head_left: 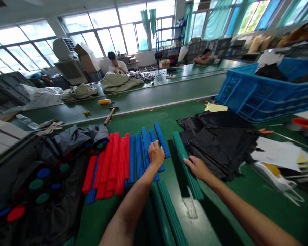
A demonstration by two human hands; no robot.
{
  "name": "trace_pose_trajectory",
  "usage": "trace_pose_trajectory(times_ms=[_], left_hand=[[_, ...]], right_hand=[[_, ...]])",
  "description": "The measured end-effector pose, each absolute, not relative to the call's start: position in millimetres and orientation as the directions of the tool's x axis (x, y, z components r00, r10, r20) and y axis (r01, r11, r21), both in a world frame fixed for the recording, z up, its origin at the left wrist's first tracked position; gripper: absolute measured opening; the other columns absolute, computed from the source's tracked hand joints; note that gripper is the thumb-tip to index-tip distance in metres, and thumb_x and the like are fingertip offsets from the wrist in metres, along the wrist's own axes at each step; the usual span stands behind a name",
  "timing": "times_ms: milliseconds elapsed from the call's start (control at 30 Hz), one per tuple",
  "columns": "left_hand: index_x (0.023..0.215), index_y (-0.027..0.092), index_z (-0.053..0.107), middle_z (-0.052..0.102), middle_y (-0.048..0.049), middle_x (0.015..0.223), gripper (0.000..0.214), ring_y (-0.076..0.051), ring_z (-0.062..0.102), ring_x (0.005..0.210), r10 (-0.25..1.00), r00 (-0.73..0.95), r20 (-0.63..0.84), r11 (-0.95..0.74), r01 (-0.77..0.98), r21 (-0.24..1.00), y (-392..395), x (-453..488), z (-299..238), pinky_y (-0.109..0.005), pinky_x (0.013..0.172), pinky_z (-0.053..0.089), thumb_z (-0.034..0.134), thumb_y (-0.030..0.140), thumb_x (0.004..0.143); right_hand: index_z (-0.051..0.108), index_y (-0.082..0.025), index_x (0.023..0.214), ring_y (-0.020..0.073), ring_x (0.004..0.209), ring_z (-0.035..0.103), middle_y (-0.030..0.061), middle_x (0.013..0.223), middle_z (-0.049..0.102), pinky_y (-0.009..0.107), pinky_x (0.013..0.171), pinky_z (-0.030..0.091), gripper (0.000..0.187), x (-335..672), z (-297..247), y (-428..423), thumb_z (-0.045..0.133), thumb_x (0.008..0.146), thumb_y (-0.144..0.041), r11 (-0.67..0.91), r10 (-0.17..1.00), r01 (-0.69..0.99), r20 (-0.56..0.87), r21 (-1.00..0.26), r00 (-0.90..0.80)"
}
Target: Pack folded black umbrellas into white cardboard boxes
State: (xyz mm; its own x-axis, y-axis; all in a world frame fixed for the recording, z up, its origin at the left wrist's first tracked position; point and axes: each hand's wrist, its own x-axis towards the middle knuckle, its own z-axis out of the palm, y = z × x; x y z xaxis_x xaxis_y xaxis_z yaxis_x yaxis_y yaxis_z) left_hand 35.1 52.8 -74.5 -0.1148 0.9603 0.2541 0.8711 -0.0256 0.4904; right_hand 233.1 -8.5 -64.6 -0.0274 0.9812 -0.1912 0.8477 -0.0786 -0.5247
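Observation:
My left hand (156, 154) is curled, knuckles up, resting on a row of blue ribbed tubes (146, 143) lying side by side on the green table (220, 218). Whether it grips one is hidden. My right hand (196, 167) lies with fingers stretched along a single green ribbed tube (181, 147) that runs towards me. Left of the blue tubes is a bunch of red ribbed tubes (113, 164). More green tubes (166, 212) lie between my forearms.
A pile of black fabric (220, 143) sits right of the green tube, a blue plastic crate (261, 89) behind it. Dark cloth with coloured round caps (36, 184) covers the left. Papers (277, 152) lie at right. Two people sit at far tables.

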Motion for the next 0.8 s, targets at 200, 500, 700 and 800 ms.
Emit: trace_pose_trajectory(times_ms=[200, 500, 700, 800], left_hand=[[0.124, 0.018, 0.051, 0.057, -0.0122, 0.113, 0.037, -0.027, 0.052, 0.108, 0.93, -0.221, 0.292, 0.123, 0.939, 0.32, 50, -21, -54, -0.041, 0.09, 0.039, 0.05, 0.028, 0.089], [0.119, 0.01, 0.056, 0.055, -0.0187, 0.11, 0.054, -0.035, 0.054, 0.101, 0.764, -0.622, 0.173, 0.636, 0.77, -0.041, 23, -184, -49, -0.044, 0.076, 0.045, 0.046, 0.053, 0.088], [0.112, 0.013, 0.062, 0.055, -0.0195, 0.111, 0.048, -0.038, 0.054, 0.104, 0.829, -0.555, 0.064, 0.558, 0.828, -0.055, 20, -181, -51, -0.043, 0.076, 0.047, 0.043, 0.051, 0.089], [0.113, 0.008, 0.061, 0.055, -0.0232, 0.113, 0.041, -0.039, 0.053, 0.108, 0.843, -0.538, 0.022, 0.537, 0.843, 0.041, 22, -168, -48, -0.045, 0.082, 0.045, 0.044, 0.037, 0.09]], right_hand=[[0.063, -0.011, 0.097, 0.0301, 0.1, 0.063, 0.022, 0.103, 0.066, 0.035, 0.082, 0.044, 0.035, 182, -56, 126, 0.044, 0.092, -0.04, -0.166, 0.97, 0.889, -0.233, -0.427, 0.07], [0.033, -0.005, 0.134, 0.0426, 0.116, 0.051, 0.0315, 0.122, 0.05, 0.053, 0.086, 0.043, 0.086, 119, -101, 151, 0.065, 0.074, -0.057, -0.34, 0.927, 0.884, -0.275, -0.321, 0.257], [0.035, -0.006, 0.132, 0.0391, 0.111, 0.055, 0.0279, 0.119, 0.051, 0.047, 0.085, 0.045, 0.086, 123, -106, 158, 0.071, 0.066, -0.049, -0.396, 0.912, 0.861, -0.245, -0.32, 0.329], [0.039, -0.003, 0.127, 0.0393, 0.108, 0.056, 0.0287, 0.116, 0.053, 0.048, 0.084, 0.045, 0.083, 122, -104, 156, 0.072, 0.064, -0.044, -0.411, 0.906, 0.839, -0.26, -0.356, 0.333]])
